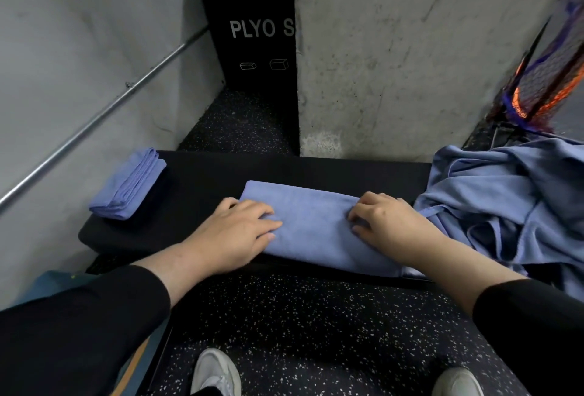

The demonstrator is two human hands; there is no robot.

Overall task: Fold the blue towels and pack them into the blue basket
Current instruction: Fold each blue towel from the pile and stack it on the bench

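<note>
Towel (316, 222), near edge perhaps under forearm.

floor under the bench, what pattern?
Black with white speckles; the floor shows best in the head view, between the bench and the shoes.

left hand (235, 231): palm down, fingers flat | right hand (384, 222): palm down, fingers curled, pinching cloth

A black bench (202, 181) runs across the middle, over speckled dark flooring (316, 326). Far behind stands a black box (252, 32) lettered "PLYO S", beside a concrete pillar (395, 54). A metal rail (104, 108) slants along the left wall. Two pale shoes (215, 373) sit near.
</note>
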